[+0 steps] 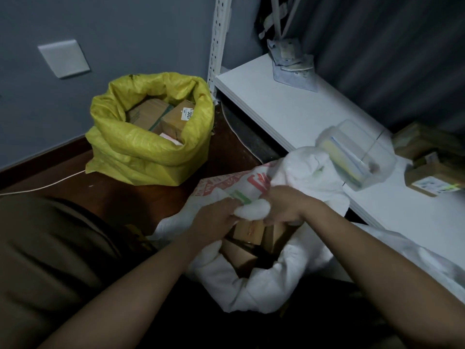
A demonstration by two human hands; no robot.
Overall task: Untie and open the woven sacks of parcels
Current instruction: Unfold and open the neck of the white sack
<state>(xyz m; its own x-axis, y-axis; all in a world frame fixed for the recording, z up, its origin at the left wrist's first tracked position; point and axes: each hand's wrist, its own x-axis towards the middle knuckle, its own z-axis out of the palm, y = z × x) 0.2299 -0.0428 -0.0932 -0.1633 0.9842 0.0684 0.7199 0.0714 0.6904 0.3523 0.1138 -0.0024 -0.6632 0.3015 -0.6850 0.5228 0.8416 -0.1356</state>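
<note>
Your fingertips on both the left hand (218,217) and the right hand (285,207) are buried in the white sack (276,280) rim. Its parcels (247,233) are mostly covered and dark. The box (362,157) on the shelf (284,107) is smeared; its contents are unreadable. Boxes (432,177) run off the right edge.

open sack (151,137) behind-left of held sack (264,280), shelf (289,109) right
</note>
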